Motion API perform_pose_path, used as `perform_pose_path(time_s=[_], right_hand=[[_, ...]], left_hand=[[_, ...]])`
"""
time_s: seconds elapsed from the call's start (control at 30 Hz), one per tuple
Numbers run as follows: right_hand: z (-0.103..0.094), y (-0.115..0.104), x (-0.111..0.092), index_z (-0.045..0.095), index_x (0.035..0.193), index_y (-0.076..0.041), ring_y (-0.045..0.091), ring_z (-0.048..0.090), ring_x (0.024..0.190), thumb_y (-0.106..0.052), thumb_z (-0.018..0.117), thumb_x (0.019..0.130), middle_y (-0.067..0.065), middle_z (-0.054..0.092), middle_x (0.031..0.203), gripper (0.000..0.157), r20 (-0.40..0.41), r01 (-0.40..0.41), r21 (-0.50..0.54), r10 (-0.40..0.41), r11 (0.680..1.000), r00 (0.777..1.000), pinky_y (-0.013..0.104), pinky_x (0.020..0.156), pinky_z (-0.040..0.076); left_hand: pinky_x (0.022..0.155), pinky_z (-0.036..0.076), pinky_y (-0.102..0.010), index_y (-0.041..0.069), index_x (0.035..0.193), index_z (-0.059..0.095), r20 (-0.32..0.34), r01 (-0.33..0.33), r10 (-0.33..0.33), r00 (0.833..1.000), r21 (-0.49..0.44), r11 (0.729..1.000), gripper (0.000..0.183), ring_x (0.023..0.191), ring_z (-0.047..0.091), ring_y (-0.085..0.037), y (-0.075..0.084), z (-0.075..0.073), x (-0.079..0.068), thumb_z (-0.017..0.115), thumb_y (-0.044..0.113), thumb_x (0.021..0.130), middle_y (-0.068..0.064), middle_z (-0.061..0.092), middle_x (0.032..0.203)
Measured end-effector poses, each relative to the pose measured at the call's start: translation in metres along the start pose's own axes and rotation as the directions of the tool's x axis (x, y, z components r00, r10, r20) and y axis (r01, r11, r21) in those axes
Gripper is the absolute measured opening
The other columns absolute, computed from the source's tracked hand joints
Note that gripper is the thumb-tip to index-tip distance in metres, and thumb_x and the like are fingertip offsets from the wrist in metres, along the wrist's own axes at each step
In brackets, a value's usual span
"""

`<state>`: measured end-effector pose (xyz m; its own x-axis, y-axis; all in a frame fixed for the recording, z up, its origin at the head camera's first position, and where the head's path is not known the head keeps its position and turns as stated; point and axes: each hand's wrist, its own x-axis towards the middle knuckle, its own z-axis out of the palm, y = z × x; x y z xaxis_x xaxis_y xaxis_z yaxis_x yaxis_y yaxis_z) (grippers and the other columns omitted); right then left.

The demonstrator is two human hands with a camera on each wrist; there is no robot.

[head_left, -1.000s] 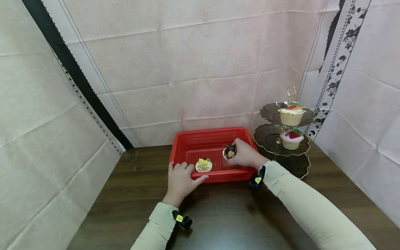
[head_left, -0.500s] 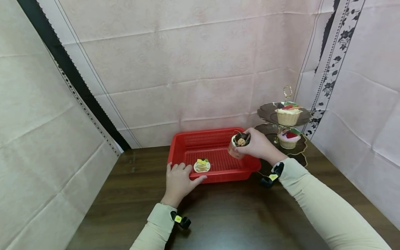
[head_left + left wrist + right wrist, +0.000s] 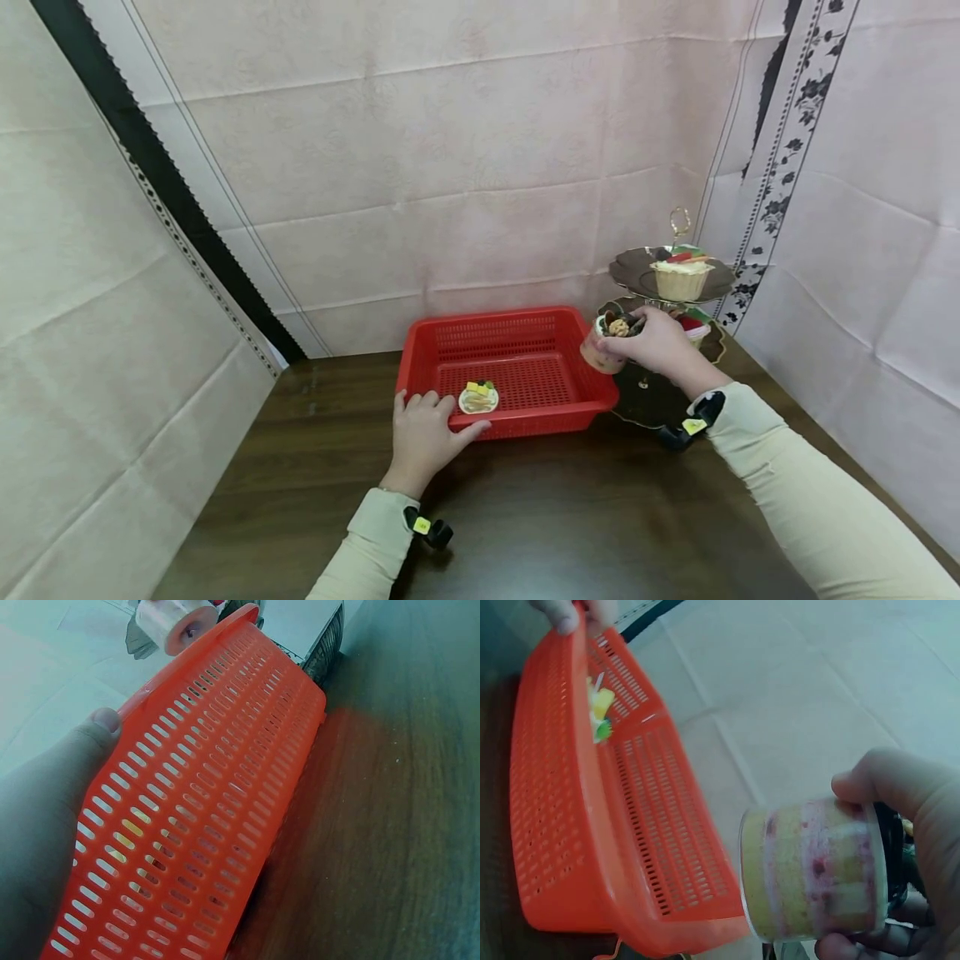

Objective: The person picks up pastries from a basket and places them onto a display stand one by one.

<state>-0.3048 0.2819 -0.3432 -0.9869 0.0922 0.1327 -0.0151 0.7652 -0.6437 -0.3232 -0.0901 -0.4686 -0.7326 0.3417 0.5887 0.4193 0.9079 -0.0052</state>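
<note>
My right hand [image 3: 663,346] holds a clear cup of layered cake [image 3: 814,874] by its top, tilted, over the right end of the red plastic basket [image 3: 517,427]. The cup's yellow and pink layers show in the right wrist view, with dark and nut-like toppings at its upper end. My left hand [image 3: 422,442] grips the basket's front rim near the left corner, thumb [image 3: 105,720] along the rim. Inside the basket, close to that hand, stands a small dessert [image 3: 478,400] with yellow cubes and cream on top.
Right of the basket is a tiered dessert stand [image 3: 636,402] with dark, gold-edged plates and a ring handle. A cupcake [image 3: 681,285] sits on its top tier. Another cupcake [image 3: 697,332] on the middle tier is partly hidden by my right hand. Pale cloth [image 3: 480,167] hangs behind.
My right hand has carried the cake cup from inside the basket up and rightward, past the right rim toward the stand. The left hand keeps its hold on the rim.
</note>
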Motion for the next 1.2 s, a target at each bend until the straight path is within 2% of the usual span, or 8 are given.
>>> perform_pose_path(time_s=[0.13, 0.27, 0.47, 0.63, 0.87, 1.0, 1.2], right_hand=[[-0.006, 0.005, 0.000, 0.050, 0.134, 0.012, 0.038, 0.059, 0.105, -0.055, 0.075, 0.084, 0.030, 0.060, 0.122, 0.087, -0.032, -0.019, 0.038, 0.020, 0.999, 0.999, 0.046, 0.083, 0.054], [-0.009, 0.009, -0.001, 0.056, 0.130, 0.007, 0.035, 0.060, 0.103, -0.056, 0.075, 0.084, 0.027, 0.063, 0.119, 0.080, -0.058, -0.033, 0.061, 0.037, 0.998, 0.998, 0.040, 0.078, 0.053], [-0.013, 0.014, -0.005, 0.056, 0.127, 0.007, 0.033, 0.057, 0.101, -0.060, 0.077, 0.081, 0.024, 0.061, 0.118, 0.083, -0.083, -0.101, 0.132, 0.113, 0.986, 0.990, 0.035, 0.073, 0.050], [-0.018, 0.017, -0.005, 0.058, 0.112, 0.009, 0.030, 0.056, 0.089, -0.062, 0.077, 0.080, 0.020, 0.062, 0.103, 0.080, -0.114, -0.119, 0.080, 0.127, 0.990, 0.985, 0.032, 0.065, 0.048], [-0.021, 0.025, -0.002, 0.064, 0.099, 0.006, 0.031, 0.056, 0.085, -0.067, 0.073, 0.079, 0.019, 0.065, 0.094, 0.076, -0.145, -0.130, -0.061, 0.120, 0.990, 0.982, 0.033, 0.061, 0.045], [-0.020, 0.029, -0.002, 0.065, 0.095, 0.005, 0.033, 0.059, 0.085, -0.065, 0.074, 0.079, 0.022, 0.067, 0.094, 0.073, -0.183, -0.117, -0.095, 0.098, 0.989, 0.978, 0.037, 0.062, 0.046], [-0.018, 0.030, 0.000, 0.059, 0.110, 0.012, 0.043, 0.061, 0.100, -0.063, 0.075, 0.079, 0.034, 0.063, 0.113, 0.083, -0.193, -0.140, -0.069, 0.124, 0.988, 0.973, 0.050, 0.077, 0.051]], left_hand=[[0.104, 0.037, -0.065, 0.016, 0.100, 0.075, 0.008, 0.002, -0.002, 1.000, 0.003, 1.000, 0.070, 0.089, 0.063, -0.028, 0.000, 0.000, 0.000, 0.056, 0.081, 0.081, -0.006, 0.070, 0.094], [0.104, 0.037, -0.066, 0.016, 0.100, 0.075, 0.012, 0.001, -0.001, 1.000, 0.004, 1.000, 0.070, 0.088, 0.063, -0.028, 0.000, 0.001, 0.000, 0.056, 0.080, 0.081, -0.006, 0.070, 0.094], [0.104, 0.037, -0.065, 0.016, 0.100, 0.075, 0.005, -0.001, 0.001, 1.000, 0.001, 1.000, 0.069, 0.088, 0.063, -0.028, -0.001, 0.002, 0.000, 0.057, 0.080, 0.081, -0.006, 0.070, 0.094], [0.104, 0.037, -0.066, 0.016, 0.099, 0.075, 0.004, -0.001, 0.001, 1.000, -0.001, 1.000, 0.070, 0.089, 0.063, -0.028, -0.001, 0.002, 0.000, 0.056, 0.080, 0.081, -0.006, 0.070, 0.094], [0.105, 0.036, -0.065, 0.016, 0.100, 0.075, 0.014, -0.002, 0.002, 1.000, -0.002, 1.000, 0.071, 0.089, 0.063, -0.028, -0.001, 0.003, 0.000, 0.055, 0.081, 0.081, -0.006, 0.070, 0.093], [0.105, 0.037, -0.066, 0.015, 0.100, 0.075, 0.013, -0.004, 0.004, 1.000, -0.005, 1.000, 0.071, 0.089, 0.063, -0.029, 0.000, 0.003, 0.000, 0.056, 0.081, 0.081, -0.006, 0.070, 0.094], [0.103, 0.038, -0.066, 0.015, 0.098, 0.075, -0.013, -0.010, 0.010, 1.000, -0.010, 1.000, 0.069, 0.087, 0.064, -0.028, -0.001, 0.001, 0.000, 0.058, 0.080, 0.081, -0.006, 0.070, 0.092]])
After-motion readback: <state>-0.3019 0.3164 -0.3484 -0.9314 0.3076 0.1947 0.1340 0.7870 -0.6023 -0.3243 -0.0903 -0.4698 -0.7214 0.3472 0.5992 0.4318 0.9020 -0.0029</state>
